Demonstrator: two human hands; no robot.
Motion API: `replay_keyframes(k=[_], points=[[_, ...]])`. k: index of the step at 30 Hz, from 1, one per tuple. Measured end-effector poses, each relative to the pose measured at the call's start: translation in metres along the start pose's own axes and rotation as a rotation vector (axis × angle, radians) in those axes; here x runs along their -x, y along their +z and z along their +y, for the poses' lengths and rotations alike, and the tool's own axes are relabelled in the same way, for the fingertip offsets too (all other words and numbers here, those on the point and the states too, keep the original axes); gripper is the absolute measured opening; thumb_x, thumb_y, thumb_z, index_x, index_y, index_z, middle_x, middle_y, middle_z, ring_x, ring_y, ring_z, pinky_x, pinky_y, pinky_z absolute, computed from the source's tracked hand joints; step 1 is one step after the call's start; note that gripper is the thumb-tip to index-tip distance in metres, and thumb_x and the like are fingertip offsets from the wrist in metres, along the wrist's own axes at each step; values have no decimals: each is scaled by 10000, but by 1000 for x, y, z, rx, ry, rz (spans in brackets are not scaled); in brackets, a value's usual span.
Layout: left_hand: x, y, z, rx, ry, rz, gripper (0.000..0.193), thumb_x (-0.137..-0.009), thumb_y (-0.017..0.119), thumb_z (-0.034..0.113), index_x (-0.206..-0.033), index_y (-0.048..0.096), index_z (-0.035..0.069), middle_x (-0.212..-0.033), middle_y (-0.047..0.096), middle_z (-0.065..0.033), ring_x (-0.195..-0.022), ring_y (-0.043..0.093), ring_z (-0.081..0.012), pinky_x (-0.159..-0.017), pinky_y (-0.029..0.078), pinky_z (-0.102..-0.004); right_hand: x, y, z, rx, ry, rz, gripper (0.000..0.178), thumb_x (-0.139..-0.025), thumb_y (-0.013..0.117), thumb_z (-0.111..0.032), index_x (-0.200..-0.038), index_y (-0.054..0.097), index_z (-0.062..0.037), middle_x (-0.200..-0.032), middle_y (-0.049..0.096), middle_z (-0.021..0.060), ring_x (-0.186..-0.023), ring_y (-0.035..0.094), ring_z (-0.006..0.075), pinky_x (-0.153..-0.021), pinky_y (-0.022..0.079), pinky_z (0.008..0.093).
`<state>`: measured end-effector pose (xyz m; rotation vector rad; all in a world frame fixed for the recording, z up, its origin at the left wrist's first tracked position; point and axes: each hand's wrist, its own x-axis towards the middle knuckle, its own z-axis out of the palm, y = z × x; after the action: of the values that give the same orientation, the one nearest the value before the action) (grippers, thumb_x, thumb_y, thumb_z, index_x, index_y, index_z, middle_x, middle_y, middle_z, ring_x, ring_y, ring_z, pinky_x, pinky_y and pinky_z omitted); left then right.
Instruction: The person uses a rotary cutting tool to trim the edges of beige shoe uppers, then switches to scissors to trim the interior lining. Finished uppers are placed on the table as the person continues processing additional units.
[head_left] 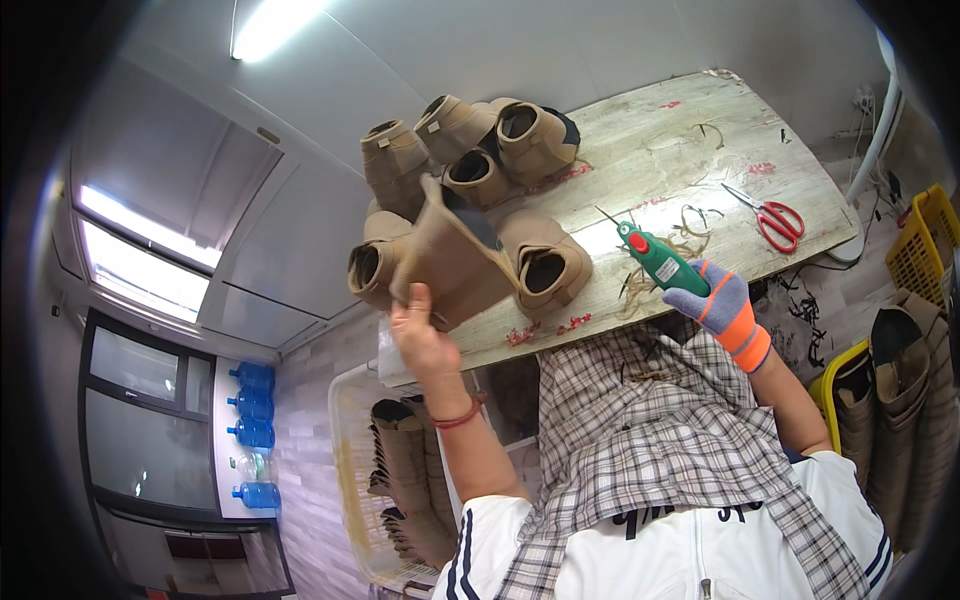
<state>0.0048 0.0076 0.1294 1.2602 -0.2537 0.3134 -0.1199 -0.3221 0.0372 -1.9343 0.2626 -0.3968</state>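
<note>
My bare left hand (pixel 428 345), with a red cord on the wrist, grips the lower edge of a tan boot upper (pixel 452 268) above the table's left end. The piece is blurred and its dark inside shows at the top. In a grey and orange glove, my right hand (pixel 730 312) is closed around a green handheld tool (pixel 660 265) with a red button. The tool's thin metal tip points up and left, apart from the upper. Another tan upper (pixel 545 262) stands just right of the held one, and several more (pixel 478 130) are grouped behind.
Red-handled scissors (pixel 778 226) lie on the worn pale table (pixel 650 130), among thread scraps (pixel 690 235). A white basket (pixel 352 430) of tan uppers stands at lower left. Yellow baskets (pixel 925 245) are at the right, with more uppers (pixel 900 400). Blue water bottles (pixel 252 404) line the left wall.
</note>
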Motion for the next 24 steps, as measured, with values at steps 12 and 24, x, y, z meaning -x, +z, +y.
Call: replay_keyframes(k=[12,24], points=[[-39,-17,-15,1097,-687,-210,315,-1005,459,136,-1254,546,-37,-1293,579,-210,-1212,552,-325,-1050,431,-514,-14,-21,-1,426,-661,313,535,-551,873,-474,-869,688,-85,-644,606,91,-563,571,288,-551,463,380],[-46,-7,-32,1137,-891,-286,323,-1008,448,134,-1251,541,-57,-1293,580,-211,-1214,549,-329,-1069,410,-502,-8,-32,3,420,-685,192,530,-526,883,-468,-862,698,-101,-646,624,76,-561,580,290,-564,479,370]])
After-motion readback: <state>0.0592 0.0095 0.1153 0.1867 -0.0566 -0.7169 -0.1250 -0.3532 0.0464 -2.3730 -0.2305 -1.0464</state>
